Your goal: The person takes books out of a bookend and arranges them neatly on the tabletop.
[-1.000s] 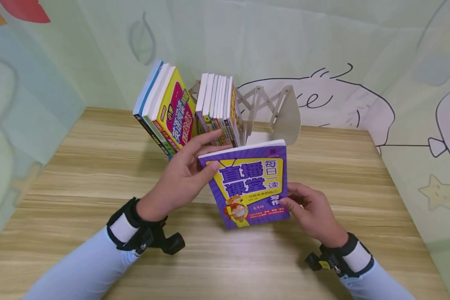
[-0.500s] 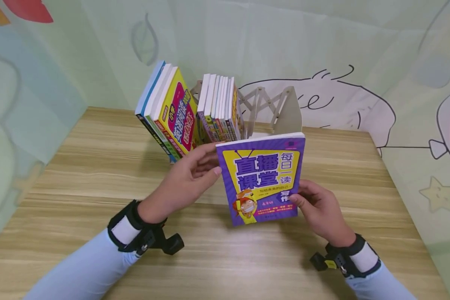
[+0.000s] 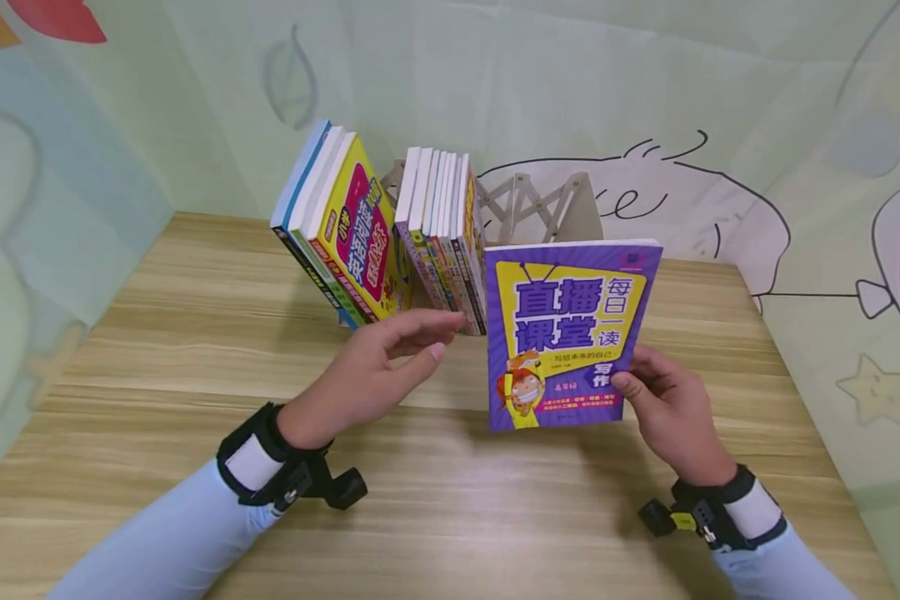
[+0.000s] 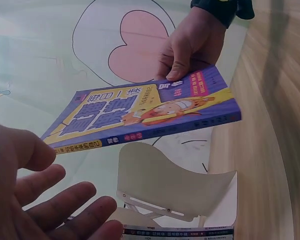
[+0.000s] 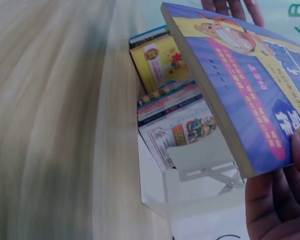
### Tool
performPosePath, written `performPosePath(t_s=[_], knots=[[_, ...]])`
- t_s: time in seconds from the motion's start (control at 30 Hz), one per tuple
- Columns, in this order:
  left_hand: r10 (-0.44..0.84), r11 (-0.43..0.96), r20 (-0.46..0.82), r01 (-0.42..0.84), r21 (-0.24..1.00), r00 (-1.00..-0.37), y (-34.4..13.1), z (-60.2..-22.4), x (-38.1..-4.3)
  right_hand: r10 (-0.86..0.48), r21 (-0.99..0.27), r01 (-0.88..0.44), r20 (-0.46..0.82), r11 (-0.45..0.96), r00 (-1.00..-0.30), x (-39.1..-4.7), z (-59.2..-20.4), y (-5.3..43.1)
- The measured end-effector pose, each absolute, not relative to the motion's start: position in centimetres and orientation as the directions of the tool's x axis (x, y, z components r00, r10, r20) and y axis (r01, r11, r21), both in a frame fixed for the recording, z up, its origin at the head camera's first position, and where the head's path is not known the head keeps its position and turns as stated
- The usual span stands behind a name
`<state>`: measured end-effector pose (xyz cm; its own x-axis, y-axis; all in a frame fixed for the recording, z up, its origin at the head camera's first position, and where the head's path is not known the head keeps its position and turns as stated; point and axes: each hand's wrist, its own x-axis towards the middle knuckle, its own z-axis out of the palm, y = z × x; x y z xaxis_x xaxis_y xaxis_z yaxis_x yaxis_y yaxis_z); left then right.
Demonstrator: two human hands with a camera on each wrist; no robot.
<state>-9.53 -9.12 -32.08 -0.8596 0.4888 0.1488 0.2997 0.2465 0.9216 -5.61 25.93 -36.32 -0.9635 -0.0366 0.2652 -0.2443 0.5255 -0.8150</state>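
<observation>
A purple and yellow paperback book [image 3: 562,333] is held up in front of the rack, its cover toward the head camera. My right hand [image 3: 671,412] pinches its lower right edge, thumb on the cover and fingers behind. To its left, my left hand [image 3: 378,375] is off the book, fingers loosely extended and holding nothing. In the left wrist view the book's spine [image 4: 150,134] faces that hand. Behind the book stands a beige folding book rack [image 3: 577,204], partly hidden by it. Several thin books [image 3: 438,225] stand upright in the rack's middle section.
Thicker books with a yellow-covered one [image 3: 356,225] lean at the rack's left end. The wood-grain table [image 3: 420,517] runs back to a wall covering [image 3: 435,75] with cartoon drawings. Each wrist wears a strapped camera [image 3: 345,487].
The book has moved right and slightly up with my right hand. My left hand, at the book's left edge earlier, has let go and stays near the thin books.
</observation>
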Motion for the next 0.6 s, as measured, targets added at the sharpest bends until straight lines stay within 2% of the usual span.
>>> performPosePath(t_s=[0.6], knots=[[0.486,0.314,0.147,0.330,0.890,-0.861,-9.2,-32.7,-9.7,0.136,-0.830,-0.126,0.235,0.543,-0.963,-5.7,-35.7,29.2]])
